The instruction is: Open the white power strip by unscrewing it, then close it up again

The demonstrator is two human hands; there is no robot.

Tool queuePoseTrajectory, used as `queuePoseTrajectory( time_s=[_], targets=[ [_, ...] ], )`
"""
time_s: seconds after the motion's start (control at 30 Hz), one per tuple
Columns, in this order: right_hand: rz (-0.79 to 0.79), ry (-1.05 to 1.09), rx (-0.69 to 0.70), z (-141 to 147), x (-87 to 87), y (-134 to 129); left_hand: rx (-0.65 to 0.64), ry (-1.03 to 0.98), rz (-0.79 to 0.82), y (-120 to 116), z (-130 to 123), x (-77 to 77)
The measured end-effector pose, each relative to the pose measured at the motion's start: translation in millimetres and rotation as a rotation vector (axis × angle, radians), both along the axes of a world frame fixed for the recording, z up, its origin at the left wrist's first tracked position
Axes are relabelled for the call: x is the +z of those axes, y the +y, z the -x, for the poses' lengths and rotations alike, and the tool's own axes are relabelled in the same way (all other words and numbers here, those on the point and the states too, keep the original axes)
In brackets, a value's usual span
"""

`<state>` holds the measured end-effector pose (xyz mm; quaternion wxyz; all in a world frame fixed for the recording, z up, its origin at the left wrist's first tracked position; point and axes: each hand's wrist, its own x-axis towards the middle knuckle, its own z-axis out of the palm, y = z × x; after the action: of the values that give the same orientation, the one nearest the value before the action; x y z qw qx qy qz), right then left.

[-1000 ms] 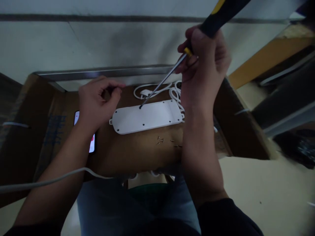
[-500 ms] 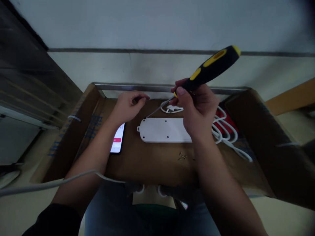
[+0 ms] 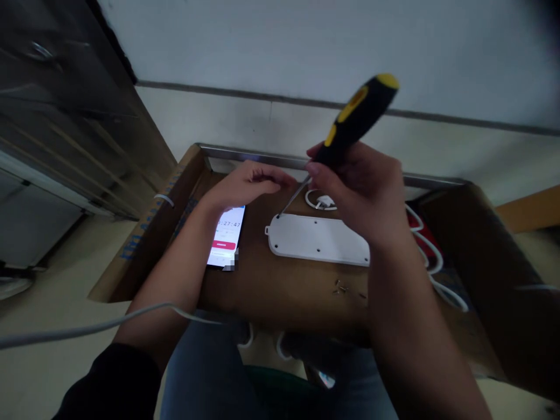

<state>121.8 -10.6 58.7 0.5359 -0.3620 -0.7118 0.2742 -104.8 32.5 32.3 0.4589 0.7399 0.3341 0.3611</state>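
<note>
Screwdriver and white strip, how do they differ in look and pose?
The screwdriver has a black-and-yellow handle and slim shaft; the white strip is broad with dark holes. The screwdriver slants in the right hand, while the white strip lies flat on brown cardboard. Both are long in shape, and seem to meet at a corner hole.
</note>
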Motion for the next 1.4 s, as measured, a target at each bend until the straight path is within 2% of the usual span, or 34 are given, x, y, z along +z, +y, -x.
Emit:
queuePoseTrajectory(
  time_s=[0.1,0.17,0.23,0.3,0.4,0.53,0.7,0.8,0.93,1.13,1.3,1.4],
  targets=[
    [0.03,-0.172,0.111,7.1,24.2,11.0,-0.195,-0.034,0.057,-0.9,5.1,3.3],
    [0.063,-0.251,0.147,12.5,36.5,15.6,-0.235,-0.039,0.07,-0.3,5.7,3.5],
    [0.076,-0.301,0.151,17.9,42.0,18.1,-0.219,-0.042,0.061,1.3,5.2,2.3],
    [0.051,-0.297,0.142,23.0,40.1,19.4,-0.182,-0.04,0.041,3.0,4.6,0.4],
    [-0.006,-0.175,0.125,29.6,27.8,20.0,-0.114,-0.07,0.007,3.4,3.3,-1.6],
    [-0.086,-0.031,-0.01,35.7,13.3,17.9,-0.034,-0.089,-0.03,-0.9,-1.7,-0.2],
    [-0.131,-0.021,-0.106,38.1,11.7,13.8,-0.002,-0.023,-0.049,-6.0,-7.5,1.1],
    [-0.101,-0.033,-0.089,36.5,12.4,12.8,-0.001,-0.003,-0.048,-5.3,-6.2,-0.6],
    [-0.098,-0.002,-0.038,31.7,11.6,15.8,-0.064,-0.017,-0.05,-3.6,-1.3,0.1],
    [-0.076,0.08,0.119,29.3,6.5,22.9,-0.066,-0.127,-0.043,-3.2,-3.6,0.6],
    [-0.117,0.078,0.005,35.9,1.1,24.9,0.093,-0.236,-0.067,-1.4,-15.7,-8.5],
    [-0.121,0.081,-0.045,36.6,0.7,24.9,0.127,-0.252,-0.093,-0.6,-20.5,-11.7]
  ],
)
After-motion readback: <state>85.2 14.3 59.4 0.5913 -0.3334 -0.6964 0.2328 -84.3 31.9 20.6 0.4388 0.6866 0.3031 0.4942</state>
